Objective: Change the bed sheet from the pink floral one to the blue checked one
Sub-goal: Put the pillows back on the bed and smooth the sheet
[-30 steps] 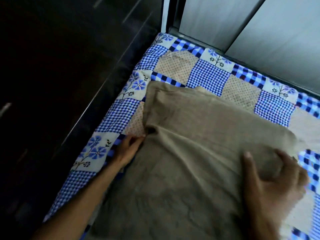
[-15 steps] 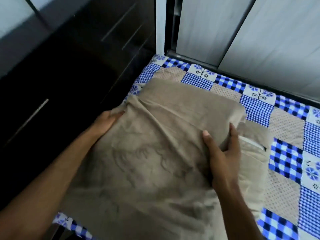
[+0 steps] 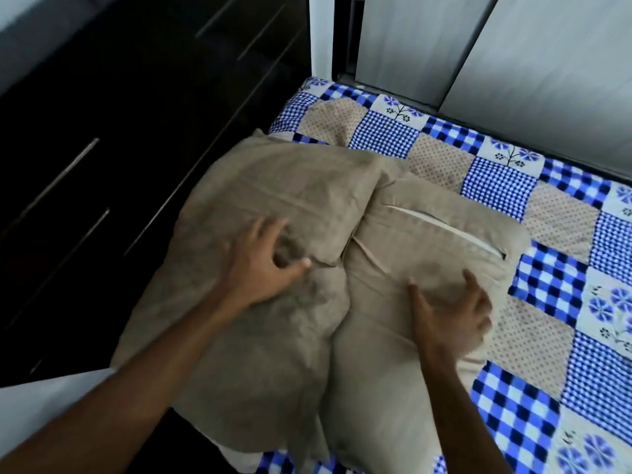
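The blue checked patchwork sheet (image 3: 496, 179) covers the bed. Two beige pillows lie on it side by side near the bed's left edge. My left hand (image 3: 263, 265) rests with spread fingers on the left pillow (image 3: 273, 200). My right hand (image 3: 451, 313) lies flat with spread fingers on the right pillow (image 3: 427, 241), which shows a pale zip line on top. Neither hand grips anything. No pink floral sheet is in view.
A dark cabinet with long metal handles (image 3: 102, 148) stands close along the bed's left side. Pale sliding panels (image 3: 513, 56) run behind the bed's far edge. The sheet lies open to the right of the pillows.
The pillows have come down side by side on the sheet. My left hand moved from the pillow's edge onto its top, and my right hand let go of the fold and now lies flat.
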{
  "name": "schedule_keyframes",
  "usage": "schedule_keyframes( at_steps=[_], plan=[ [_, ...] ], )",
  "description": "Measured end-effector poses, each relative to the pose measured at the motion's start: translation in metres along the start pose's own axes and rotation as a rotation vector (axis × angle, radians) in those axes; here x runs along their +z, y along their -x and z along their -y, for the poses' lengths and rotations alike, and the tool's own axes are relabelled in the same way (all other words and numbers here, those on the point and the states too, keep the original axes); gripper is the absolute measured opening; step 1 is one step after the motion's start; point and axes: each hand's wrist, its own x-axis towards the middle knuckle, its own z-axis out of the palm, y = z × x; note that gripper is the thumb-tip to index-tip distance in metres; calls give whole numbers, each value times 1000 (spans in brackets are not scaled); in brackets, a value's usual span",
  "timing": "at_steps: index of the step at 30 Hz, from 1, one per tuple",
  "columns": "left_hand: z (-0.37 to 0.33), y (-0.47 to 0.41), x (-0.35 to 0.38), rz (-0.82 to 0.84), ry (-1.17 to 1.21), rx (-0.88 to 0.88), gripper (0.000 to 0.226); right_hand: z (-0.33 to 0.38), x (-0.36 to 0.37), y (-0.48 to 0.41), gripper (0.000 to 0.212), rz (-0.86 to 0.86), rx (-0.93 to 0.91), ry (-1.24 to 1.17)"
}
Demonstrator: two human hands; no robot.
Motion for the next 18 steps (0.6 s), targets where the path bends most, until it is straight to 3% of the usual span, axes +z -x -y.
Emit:
schedule_keyframes(
  at_steps=[3, 4, 5, 7, 9, 11, 15, 18],
  plan=[
    [-44, 16, 35, 191, -155, -88, 115, -38, -19, -14, 113, 74, 218, -52],
    [-56, 18, 42, 242, -209, -129, 123, -51, -22, -18, 116, 158, 294, -187],
    [-62, 19, 48, 263, -259, -164, 128, -63, -24, -22, 115, 250, 354, -371],
    [-65, 17, 56, 240, -293, -214, 129, -78, -29, -25, 94, 389, 430, -584],
    [-60, 15, 51, 219, -295, -228, 122, -70, -40, -26, 63, 442, 359, -603],
    [-50, 15, 38, 173, -366, -176, 109, -55, -45, -28, 46, 447, 341, -679],
    [-26, 21, 0, 89, -468, -33, 75, -12, -65, -43, 40, 558, 398, -893],
    [-12, 39, -28, 108, -524, -54, 63, 32, -102, -61, 29, 630, 329, -988]
  ],
)
